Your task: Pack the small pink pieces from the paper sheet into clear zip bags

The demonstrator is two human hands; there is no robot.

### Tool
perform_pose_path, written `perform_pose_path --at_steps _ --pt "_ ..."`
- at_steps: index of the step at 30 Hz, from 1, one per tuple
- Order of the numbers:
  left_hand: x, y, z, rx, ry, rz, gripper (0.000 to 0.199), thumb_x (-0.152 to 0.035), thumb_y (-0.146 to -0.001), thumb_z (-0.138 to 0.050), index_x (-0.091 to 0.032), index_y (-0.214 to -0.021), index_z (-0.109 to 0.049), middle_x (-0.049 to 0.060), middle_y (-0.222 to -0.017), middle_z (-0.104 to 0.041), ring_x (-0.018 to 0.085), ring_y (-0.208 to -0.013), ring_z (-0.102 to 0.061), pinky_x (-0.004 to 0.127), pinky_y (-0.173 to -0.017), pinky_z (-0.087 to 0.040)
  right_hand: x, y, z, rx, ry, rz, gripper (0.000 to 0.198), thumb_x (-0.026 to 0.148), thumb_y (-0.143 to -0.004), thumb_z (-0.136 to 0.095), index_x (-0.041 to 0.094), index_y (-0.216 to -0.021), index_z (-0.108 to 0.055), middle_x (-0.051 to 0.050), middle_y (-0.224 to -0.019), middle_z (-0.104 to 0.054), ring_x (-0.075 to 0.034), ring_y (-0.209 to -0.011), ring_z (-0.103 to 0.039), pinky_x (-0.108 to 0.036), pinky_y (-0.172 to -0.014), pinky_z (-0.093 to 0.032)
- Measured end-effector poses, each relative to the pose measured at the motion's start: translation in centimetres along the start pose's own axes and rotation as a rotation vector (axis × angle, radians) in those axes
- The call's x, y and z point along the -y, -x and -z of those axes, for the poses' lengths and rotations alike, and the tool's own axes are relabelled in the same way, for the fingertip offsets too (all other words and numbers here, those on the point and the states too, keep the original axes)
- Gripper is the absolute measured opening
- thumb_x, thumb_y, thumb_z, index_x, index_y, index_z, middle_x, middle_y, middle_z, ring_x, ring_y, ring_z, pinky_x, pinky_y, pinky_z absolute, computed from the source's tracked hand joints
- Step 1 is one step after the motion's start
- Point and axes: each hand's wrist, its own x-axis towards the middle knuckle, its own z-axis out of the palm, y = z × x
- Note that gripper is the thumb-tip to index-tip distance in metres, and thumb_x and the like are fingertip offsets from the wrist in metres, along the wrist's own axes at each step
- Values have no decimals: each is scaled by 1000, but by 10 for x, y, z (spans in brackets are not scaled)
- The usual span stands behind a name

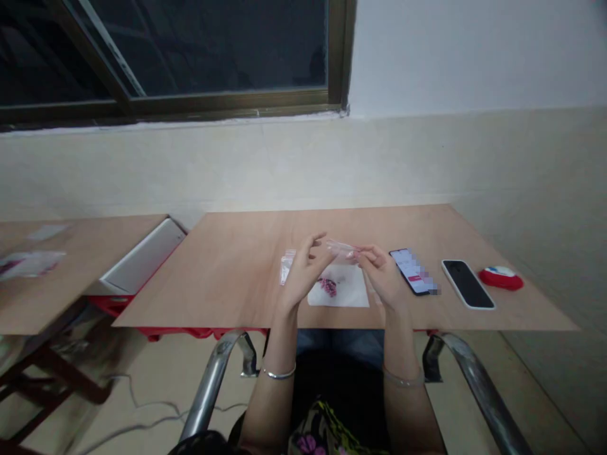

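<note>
Holding a small clear plastic bag [342, 249] above the counter [227, 272], the left hand [303, 272] and right hand [382, 275] pinch its ends with fingers pressed together, seemingly opening it, which likely calls for parting its mouth before touching the pink item [328, 286] below.

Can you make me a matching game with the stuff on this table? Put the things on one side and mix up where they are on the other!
Things:
1. clear bag
2. lit phone
3. dark phone
4. red thing

Places:
A. farthest right on the table
B. between both hands
C. just right of the right hand
D. between the lit phone and the red thing

Pairs: 1-B, 2-C, 3-D, 4-A
</note>
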Motion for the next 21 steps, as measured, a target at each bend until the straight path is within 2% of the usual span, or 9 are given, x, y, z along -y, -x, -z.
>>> perform_pose_path --at_steps 3,5,8,13,17,21 --pt "28 -6 -16 118 182 64 36 -37 -77 -59 -18 -108 -62 8 -106 -65 21 -97 -58 32 -83 -46 0 -1 0 19 -9 -9 25 40 -75 -62 18 -87 -61 -6 -84 -69 -18 -80 -64 -31 -75 -49" --pt "38 -6 -21 136 275 67 32 -39 -79 -57 -17 -99 -66 8 -100 -67 21 -94 -60 32 -82 -47 -3 -2 1 4 -12 -13 25 39 -74 -63 17 -88 -63 -6 -87 -69 -18 -82 -63 -32 -77 -49" --pt "46 -7 -23 63 294 65 30 -40 -78 -57 -16 -90 -70 7 -95 -69 20 -89 -62 31 -79 -48 -9 -4 3 -39 12 -33 27 38 -73 -64 17 -89 -66 -8 -92 -69 -20 -85 -63 -35 -81 -48" --pt "65 -8 -30 -40 158 29 29 -40 -75 -61 -17 -87 -72 6 -89 -71 21 -82 -64 31 -72 -49 -24 -8 -1 -140 35 -43 37 43 -76 -59 16 -100 -66 -10 -101 -68 -23 -94 -62 -41 -86 -47" --pt "75 -8 -38 -164 61 -9 27 -41 -73 -62 -17 -81 -72 6 -81 -71 20 -74 -65 30 -67 -50 -29 -10 -6 -140 32 -22 41 43 -77 -57 15 -107 -64 -9 -113 -63 -22 -105 -58 -41 -95 -42" --pt "76 -10 -38 -243 -22 -115 19 -36 -71 -66 -19 -77 -71 5 -79 -71 19 -75 -65 30 -70 -50 -29 -11 -8 -134 37 5 39 40 -79 -56 16 -109 -62 -8 -115 -62 -21 -106 -57 -37 -96 -41"
